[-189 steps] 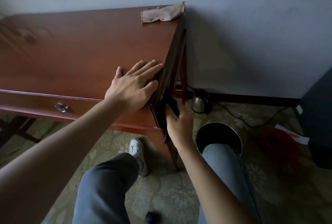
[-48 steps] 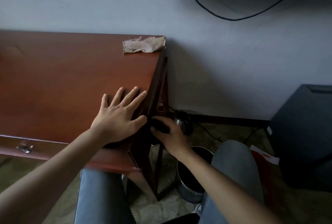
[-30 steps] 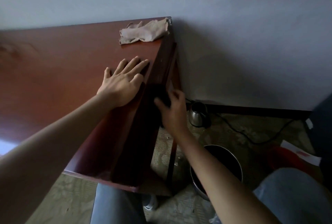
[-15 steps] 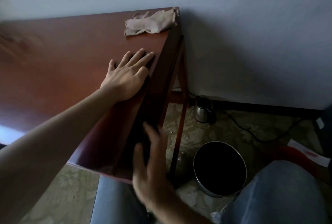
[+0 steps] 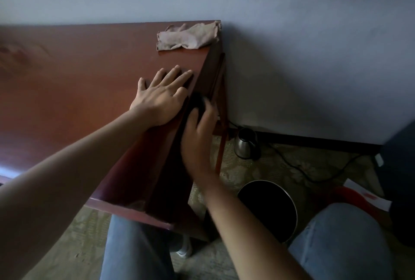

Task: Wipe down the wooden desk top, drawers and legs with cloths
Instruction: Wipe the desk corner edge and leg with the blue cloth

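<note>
Your right hand (image 5: 197, 136) is pressing a dark cloth (image 5: 198, 103) against the desk's (image 5: 78, 82) right side panel, fingers loosely curled over it; your left hand (image 5: 160, 97) is lying flat by the right edge. Pushing sideways is risking the spare cloth (image 5: 187, 37) slipping off the far right corner.

1 desk (image 5: 67, 82), 2 cloths: tan one (image 5: 187, 36) on top, dark one (image 5: 198, 103) at the side panel. 2 hands: left (image 5: 160, 97), right (image 5: 198, 136). Floor: 1 kettle (image 5: 246, 145), 1 bin (image 5: 269, 207), 1 cable (image 5: 298, 167).
</note>
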Demonstrator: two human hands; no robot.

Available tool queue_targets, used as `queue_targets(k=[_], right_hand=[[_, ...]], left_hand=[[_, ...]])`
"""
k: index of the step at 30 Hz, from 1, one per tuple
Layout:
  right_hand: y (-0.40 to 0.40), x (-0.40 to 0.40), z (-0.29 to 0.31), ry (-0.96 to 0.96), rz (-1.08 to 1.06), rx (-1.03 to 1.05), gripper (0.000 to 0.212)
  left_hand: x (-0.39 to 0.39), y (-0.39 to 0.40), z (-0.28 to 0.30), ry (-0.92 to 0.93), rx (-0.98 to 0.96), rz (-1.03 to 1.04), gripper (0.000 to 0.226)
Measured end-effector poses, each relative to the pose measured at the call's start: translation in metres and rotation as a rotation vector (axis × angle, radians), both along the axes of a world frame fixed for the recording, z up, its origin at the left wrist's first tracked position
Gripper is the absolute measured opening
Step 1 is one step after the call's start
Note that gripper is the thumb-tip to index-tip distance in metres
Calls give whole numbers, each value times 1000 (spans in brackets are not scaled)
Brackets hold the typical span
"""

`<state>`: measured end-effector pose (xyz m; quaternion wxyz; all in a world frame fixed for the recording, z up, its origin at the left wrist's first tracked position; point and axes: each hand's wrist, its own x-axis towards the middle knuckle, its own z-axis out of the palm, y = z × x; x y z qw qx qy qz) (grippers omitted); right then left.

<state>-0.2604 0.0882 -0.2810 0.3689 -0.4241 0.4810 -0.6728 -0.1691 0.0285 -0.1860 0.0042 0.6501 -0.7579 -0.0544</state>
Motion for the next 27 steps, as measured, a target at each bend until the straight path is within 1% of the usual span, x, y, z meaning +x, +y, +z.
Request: queue_targets(k=[2,4,6,7,9,12,16,19,21,23,24,25,27], right_hand=[[78,16,-21,70,47,-84,44],[145,29,-41,165,51,-101,48],[159,29,-56,244,60,-98,51],[149,26,-58,248,75,-93,51],[116,15,-50,179,128,-41,47],[48,-3,-39,133,122,17,43],[-93,-23,-8,46,55,39,41],[-211,-40,14,4,-13,147,48],[-259,-50,25,-36,-7,233,45],[-270,-51,25,-34,-21,225,43],[-258,-51,22,-29,-19,203,46],[-238,-51,17,-4,-4,169,50],[-176,-49,-4,64,86,91,49]], left_hand=[[0,1,-2,-10,-23,-10,61],[-1,-2,0,-35,-62,-28,62],[-3,-14,7,-53,-48,-32,58],[-6,-22,11,-51,-26,-28,55],[-12,-35,13,-49,15,-38,53],[-18,-38,2,-48,-25,-77,56],[-17,-37,-3,-42,-7,-74,56],[-18,-39,-3,-29,-29,-80,59],[-16,-41,-4,-21,-38,-82,67],[-14,-41,-3,-30,-54,-84,72],[-14,-43,-2,-43,-67,-90,74],[-15,-46,0,-59,-81,-98,74],[-17,-58,4,-64,-102,-110,72]])
